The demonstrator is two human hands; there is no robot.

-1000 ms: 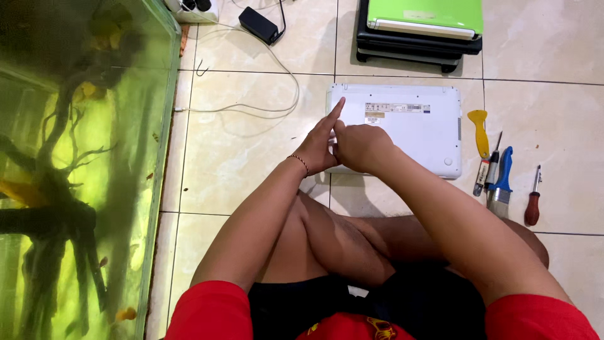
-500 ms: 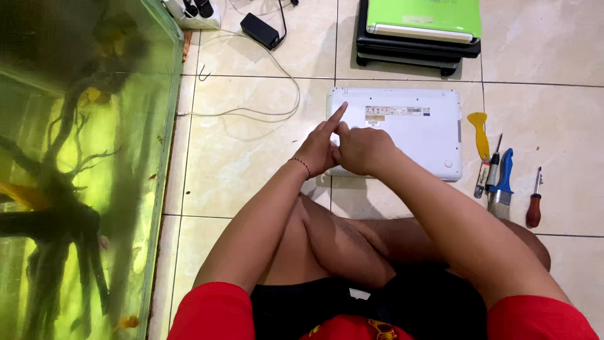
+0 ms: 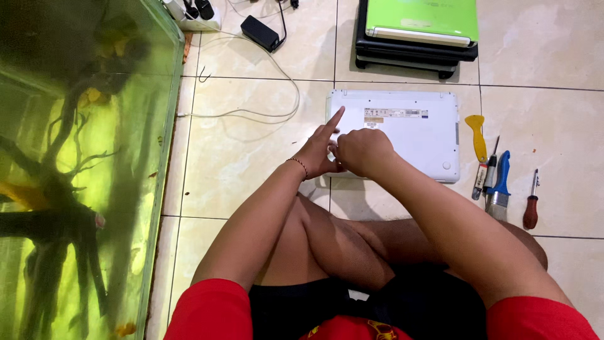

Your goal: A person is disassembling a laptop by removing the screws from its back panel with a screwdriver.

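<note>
A white laptop [image 3: 415, 135] lies closed and bottom side up on the tiled floor in front of my crossed legs. Both hands meet over its near left corner. My left hand [image 3: 318, 151] has a thin bracelet at the wrist, and its index finger is stretched out along the laptop's left part. My right hand [image 3: 362, 151] is curled, its fingertips pressed against the left hand's thumb side. Whatever lies between the fingers is hidden.
Right of the laptop lie a yellow pry tool [image 3: 476, 132], a small screwdriver [image 3: 489, 173], a blue-handled brush [image 3: 500, 182] and a red-handled screwdriver [image 3: 531, 204]. A green laptop [image 3: 421, 19] tops a dark stack behind. A green aquarium [image 3: 82, 157] fills the left; a black adapter [image 3: 261, 33] and white cable [image 3: 277, 94] lie nearby.
Both hands stay together at the laptop's near left corner, almost unmoved. The view has shifted only slightly.
</note>
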